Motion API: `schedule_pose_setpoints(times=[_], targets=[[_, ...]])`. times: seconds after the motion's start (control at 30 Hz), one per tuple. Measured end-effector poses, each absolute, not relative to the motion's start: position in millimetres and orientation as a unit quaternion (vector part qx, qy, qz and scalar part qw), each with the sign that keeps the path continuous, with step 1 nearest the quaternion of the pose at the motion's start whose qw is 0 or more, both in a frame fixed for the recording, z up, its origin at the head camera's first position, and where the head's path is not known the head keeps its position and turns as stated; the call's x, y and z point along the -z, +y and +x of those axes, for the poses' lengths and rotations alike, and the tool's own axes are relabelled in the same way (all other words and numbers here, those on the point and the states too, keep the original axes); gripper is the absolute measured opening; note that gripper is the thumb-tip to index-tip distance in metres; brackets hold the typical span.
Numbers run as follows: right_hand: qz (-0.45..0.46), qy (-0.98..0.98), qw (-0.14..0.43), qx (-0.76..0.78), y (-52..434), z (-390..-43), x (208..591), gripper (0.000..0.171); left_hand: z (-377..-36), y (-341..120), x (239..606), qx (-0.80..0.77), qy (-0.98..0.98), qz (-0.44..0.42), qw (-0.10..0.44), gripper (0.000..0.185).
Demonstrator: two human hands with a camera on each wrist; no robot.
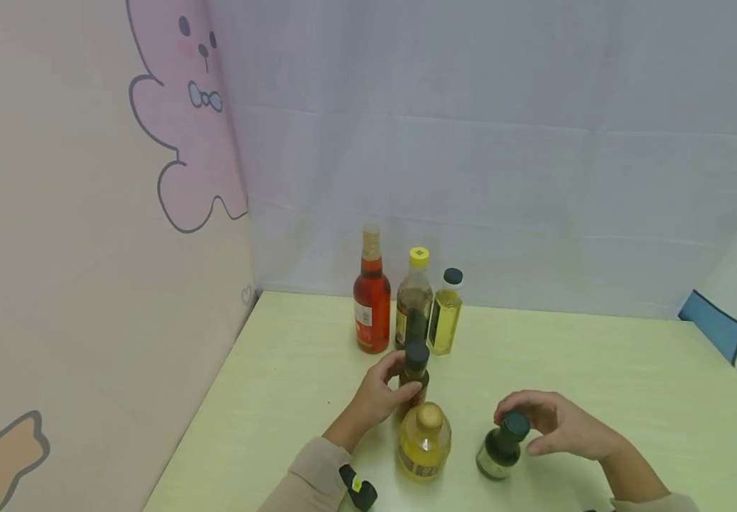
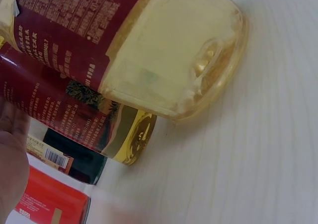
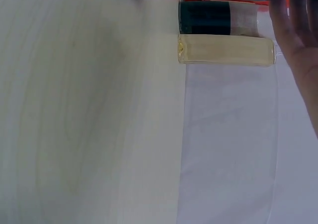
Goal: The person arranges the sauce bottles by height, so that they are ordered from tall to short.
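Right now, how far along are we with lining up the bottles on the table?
Three bottles already stand in a row at the back: the red bottle, the yellow-capped dark bottle and the black-capped pale oil bottle. In hand: the left hand grips a small dark-capped brown bottle; the right hand grips a dark green bottle. The squat yellow oil bottle stands untouched.

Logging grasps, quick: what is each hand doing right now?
Left hand: grips the small dark-capped bottle.
Right hand: grips the dark green bottle by its cap.

Red bottle (image 1: 372, 307), yellow-capped dark bottle (image 1: 413, 302), pale green table (image 1: 598, 370).
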State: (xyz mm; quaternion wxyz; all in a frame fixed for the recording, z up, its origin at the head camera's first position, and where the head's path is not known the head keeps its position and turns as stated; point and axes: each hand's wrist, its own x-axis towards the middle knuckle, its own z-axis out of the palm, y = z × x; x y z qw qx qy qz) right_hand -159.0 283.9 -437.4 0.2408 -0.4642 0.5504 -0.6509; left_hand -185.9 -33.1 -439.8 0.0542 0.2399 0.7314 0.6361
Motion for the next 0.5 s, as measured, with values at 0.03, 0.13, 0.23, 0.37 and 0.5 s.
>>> schedule_pose_setpoints(times=[0.03,0.13,0.23,0.37,0.5], targets=[[-0.462,0.551,0.241,0.652,284,-159,438,0.047,-186,-33,440,-0.636,0.731,0.242,0.054,0.042],[-0.456,0.561,0.235,0.650,284,-157,440,0.049,-187,-34,439,-0.636,0.729,0.248,0.055,0.042],[-0.445,0.569,0.231,0.652,284,-155,443,0.050,-187,-35,438,-0.638,0.726,0.250,0.057,0.042],[-0.429,0.580,0.219,0.657,284,-152,447,0.049,-187,-34,437,-0.638,0.725,0.251,0.057,0.041],[-0.402,0.600,0.205,0.660,283,-148,451,0.044,-188,-34,436,-0.634,0.729,0.251,0.059,0.041]])
